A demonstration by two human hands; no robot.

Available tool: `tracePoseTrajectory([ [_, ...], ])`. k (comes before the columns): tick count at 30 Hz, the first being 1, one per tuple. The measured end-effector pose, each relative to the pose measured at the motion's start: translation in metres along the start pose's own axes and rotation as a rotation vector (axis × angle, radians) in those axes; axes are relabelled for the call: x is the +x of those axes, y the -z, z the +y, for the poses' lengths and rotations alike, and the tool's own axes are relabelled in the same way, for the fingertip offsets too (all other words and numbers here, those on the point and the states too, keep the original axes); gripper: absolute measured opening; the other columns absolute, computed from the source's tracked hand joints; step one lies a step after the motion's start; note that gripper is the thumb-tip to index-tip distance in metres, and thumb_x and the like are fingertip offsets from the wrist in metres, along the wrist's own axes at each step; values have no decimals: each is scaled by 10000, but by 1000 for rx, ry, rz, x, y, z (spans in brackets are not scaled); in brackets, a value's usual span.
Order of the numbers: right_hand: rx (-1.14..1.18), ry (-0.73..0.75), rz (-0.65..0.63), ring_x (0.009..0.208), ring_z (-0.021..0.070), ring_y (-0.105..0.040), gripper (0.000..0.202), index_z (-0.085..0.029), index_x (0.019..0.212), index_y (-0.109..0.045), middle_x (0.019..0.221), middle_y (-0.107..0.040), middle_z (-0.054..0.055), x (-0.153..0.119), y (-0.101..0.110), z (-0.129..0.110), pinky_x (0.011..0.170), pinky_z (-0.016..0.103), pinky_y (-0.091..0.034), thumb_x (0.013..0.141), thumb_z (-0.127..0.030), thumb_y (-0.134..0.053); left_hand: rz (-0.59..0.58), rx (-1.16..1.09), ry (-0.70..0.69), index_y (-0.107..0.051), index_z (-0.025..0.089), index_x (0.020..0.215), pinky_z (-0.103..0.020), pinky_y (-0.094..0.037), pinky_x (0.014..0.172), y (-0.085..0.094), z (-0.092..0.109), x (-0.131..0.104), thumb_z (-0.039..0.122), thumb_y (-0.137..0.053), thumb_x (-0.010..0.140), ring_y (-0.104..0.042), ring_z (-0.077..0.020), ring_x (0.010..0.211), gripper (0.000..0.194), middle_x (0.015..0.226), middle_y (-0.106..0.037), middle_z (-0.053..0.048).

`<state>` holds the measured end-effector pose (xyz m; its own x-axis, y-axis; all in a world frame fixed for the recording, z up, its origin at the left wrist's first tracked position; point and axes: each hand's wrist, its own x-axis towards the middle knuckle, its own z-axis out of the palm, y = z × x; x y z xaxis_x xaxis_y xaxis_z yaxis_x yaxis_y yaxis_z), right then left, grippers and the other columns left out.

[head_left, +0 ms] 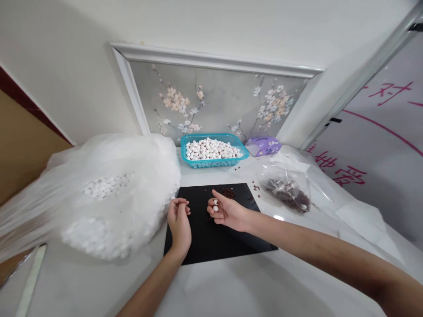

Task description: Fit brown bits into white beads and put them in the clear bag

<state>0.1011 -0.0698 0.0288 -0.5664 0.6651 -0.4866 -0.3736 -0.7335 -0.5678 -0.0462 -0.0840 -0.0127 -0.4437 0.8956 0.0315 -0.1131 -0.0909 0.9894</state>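
Observation:
Above the black mat [218, 237], my right hand [231, 213] is closed around small white balls [216, 208], two of which show at its fingers. The upper one has a dark reddish-brown patch. My left hand [180, 226] is over the mat's left edge, its fingers curled in with the thumb against them; what they hold, if anything, is hidden. A small heap of dark brown bits [228, 192] lies on the mat just beyond my right hand. Behind the mat stands a blue plastic basket [214, 163] filled with similar white balls, some with brown marks.
A big translucent bag [132, 154] of white balls bulges at the left, close to my left hand. On the right lies a clear bag [287, 191] of dark brown pieces. A purple packet [264, 146] sits beside the basket. Loose brown bits [256, 187] dot the white table.

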Motion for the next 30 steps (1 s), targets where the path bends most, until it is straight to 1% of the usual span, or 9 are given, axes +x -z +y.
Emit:
tracePoseTrajectory([
  [3,51,-35,-45,421,64,-369,369,-169,643,-415,595,-522,7,0,0,-2,429,179,-281,910,-408,-329,-5,3,-3,-509,192,724,-210,-399,558,0,0,0,186,-463,730,-483,-99,605,47,731,-540,15],
  [7,91,-9,-75,544,105,-494,216,-149,725,-487,698,-575,55,0,3,-3,546,219,-389,861,-276,-376,-21,35,-18,-503,195,730,-223,-406,571,0,2,-1,187,-451,740,-487,-106,611,54,742,-537,12],
  [11,23,41,-52,643,124,-556,130,-117,879,-545,753,-603,61,-1,4,-3,667,250,-428,822,-176,-444,-127,136,-39,-525,202,773,-243,-417,620,-2,8,-5,250,-489,758,-513,-127,688,61,801,-547,3],
  [14,-21,70,-31,616,108,-550,130,-114,897,-561,729,-608,41,-1,3,-4,669,243,-429,842,-184,-466,-208,188,-38,-533,208,793,-257,-416,648,-3,10,-7,295,-516,759,-526,-148,745,95,825,-554,-4],
  [19,-26,79,-49,571,91,-527,244,-128,869,-570,712,-604,20,1,3,-5,623,241,-431,907,-314,-416,-210,180,-34,-525,208,785,-260,-414,650,-4,12,-8,295,-508,769,-531,-159,754,89,818,-553,-8],
  [23,-40,70,-19,548,79,-506,268,-134,825,-563,656,-561,-6,3,2,-3,620,229,-428,889,-367,-448,-310,217,-137,-540,210,783,-255,-409,632,-6,16,-13,307,-545,769,-534,-160,747,98,791,-561,-10],
  [25,-123,93,26,513,77,-477,259,-137,787,-549,593,-503,-27,3,-1,-4,587,226,-418,880,-359,-453,-343,251,-184,-545,208,793,-254,-409,635,-7,17,-15,300,-571,760,-535,-158,753,101,802,-567,-13],
  [28,-312,187,88,442,70,-391,221,-144,744,-523,540,-437,-47,6,-9,-23,493,216,-368,868,-306,-439,-312,256,-161,-544,206,810,-249,-406,638,-7,15,-12,296,-558,770,-526,-149,750,100,808,-560,-10],
  [30,-371,292,119,434,63,-362,174,-162,757,-512,546,-415,-61,12,-15,-51,473,200,-341,862,-278,-436,-251,220,-92,-544,203,799,-247,-407,637,-6,12,-9,303,-532,779,-518,-146,745,103,792,-548,-6],
])
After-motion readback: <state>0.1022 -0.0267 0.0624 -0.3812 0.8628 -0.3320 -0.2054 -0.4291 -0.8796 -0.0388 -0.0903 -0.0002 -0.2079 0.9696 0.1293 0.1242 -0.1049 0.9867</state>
